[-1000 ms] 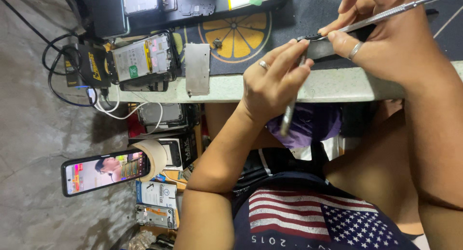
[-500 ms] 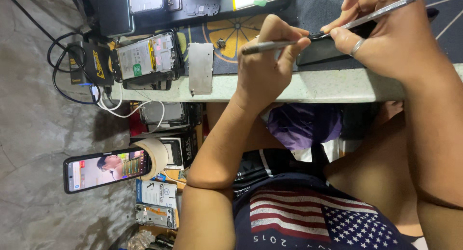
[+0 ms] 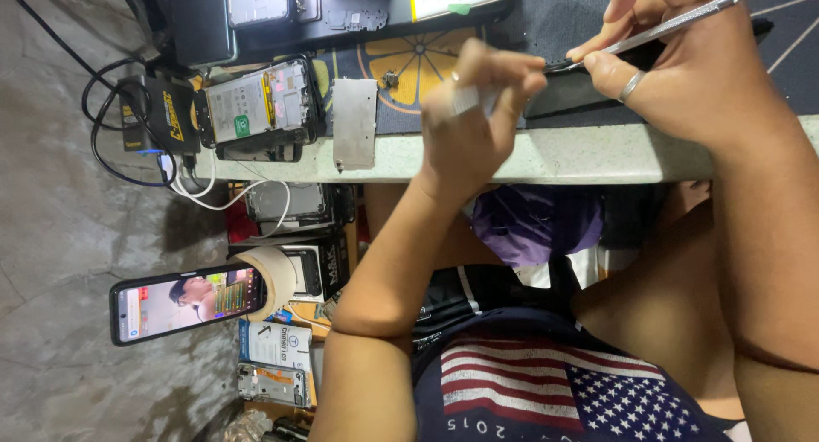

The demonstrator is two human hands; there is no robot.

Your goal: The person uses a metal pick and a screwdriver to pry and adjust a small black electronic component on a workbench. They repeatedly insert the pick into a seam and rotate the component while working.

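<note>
left hand (image 3: 473,122) pinches something unclear | right hand (image 3: 682,66) grips thin metal spudger (image 3: 674,26), stiff, slippery; hold mid-shaft | dark phone part (image 3: 580,92) looks fragile

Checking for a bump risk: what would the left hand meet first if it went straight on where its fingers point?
Probably the dark flat device at the table edge, then the right hand holding the metal tool. Left hand is blurred; depth is unclear.

The left hand (image 3: 469,118) is raised on a bent forearm, its fingers curled and pinched together at the tips. The right hand (image 3: 691,75) lies beside it, ringed finger and thumb closed in a tight grip, fingertips nearly meeting the left's.
</note>
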